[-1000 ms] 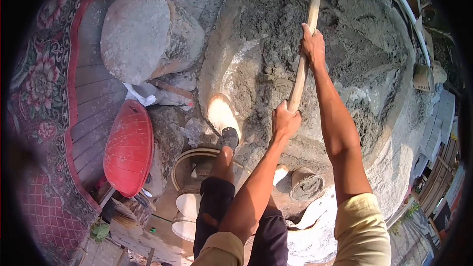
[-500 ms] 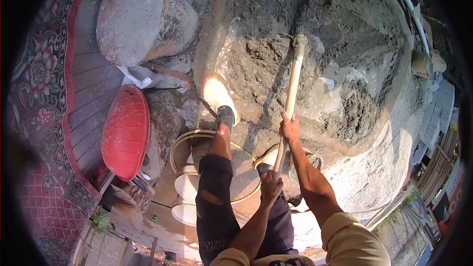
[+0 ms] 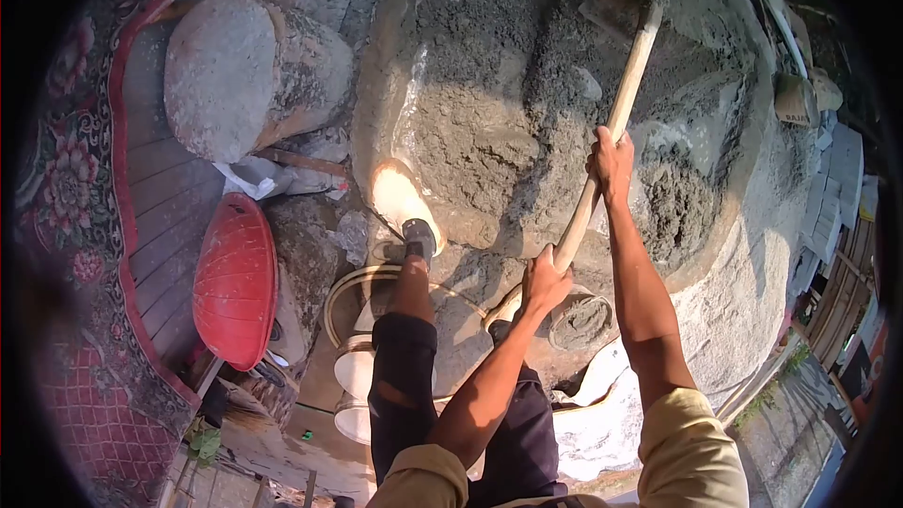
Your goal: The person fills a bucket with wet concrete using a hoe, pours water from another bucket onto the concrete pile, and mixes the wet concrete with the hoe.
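Observation:
My left hand (image 3: 546,284) is wrapped round the lower end of a long wooden handle (image 3: 581,216). Farther up the same handle, my right hand (image 3: 613,166) grips it at about its middle. The handle slants up and to the right to a hoe head (image 3: 611,9), whose blade lies against the wet grey mortar (image 3: 480,122) near the top of the view. Part of the blade is hard to tell from the mortar. A groove runs through the mortar left of the handle.
A red basin (image 3: 235,282) leans at the left, below a round concrete-topped block (image 3: 221,75). White buckets (image 3: 353,367) stand beside my legs. A small bucket of mortar (image 3: 581,322) is near my left hand. Patterned cloth (image 3: 71,179) hangs at the far left.
Both hands and the handle have moved up and to the right. The hoe head is now farther up over the mortar, with its blade showing. The view has shifted slightly.

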`<move>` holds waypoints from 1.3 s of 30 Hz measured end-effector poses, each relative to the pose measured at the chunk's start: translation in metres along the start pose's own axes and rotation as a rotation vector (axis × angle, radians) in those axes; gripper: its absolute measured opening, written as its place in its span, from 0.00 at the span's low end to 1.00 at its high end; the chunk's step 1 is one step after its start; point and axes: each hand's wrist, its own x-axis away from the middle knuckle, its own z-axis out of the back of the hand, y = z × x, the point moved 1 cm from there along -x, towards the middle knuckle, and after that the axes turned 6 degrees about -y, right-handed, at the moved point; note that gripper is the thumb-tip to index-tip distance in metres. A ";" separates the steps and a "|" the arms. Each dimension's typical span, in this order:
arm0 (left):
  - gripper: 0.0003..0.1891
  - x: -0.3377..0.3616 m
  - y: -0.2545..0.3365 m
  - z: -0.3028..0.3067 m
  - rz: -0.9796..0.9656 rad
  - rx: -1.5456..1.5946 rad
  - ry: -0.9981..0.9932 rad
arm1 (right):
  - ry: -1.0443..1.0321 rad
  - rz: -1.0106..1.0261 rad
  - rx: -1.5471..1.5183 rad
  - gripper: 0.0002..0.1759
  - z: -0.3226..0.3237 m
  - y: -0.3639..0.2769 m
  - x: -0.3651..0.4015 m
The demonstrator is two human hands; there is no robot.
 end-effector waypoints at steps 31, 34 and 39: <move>0.21 -0.069 -0.015 0.034 0.025 -0.025 0.136 | 0.019 -0.145 0.227 0.34 -0.056 0.010 -0.062; 0.21 -0.033 -0.068 0.020 0.186 0.016 0.103 | -0.048 -0.276 0.419 0.35 -0.081 0.099 -0.038; 0.23 0.070 -0.146 0.002 0.282 -0.085 0.105 | -0.051 -0.329 0.235 0.35 -0.075 0.142 0.096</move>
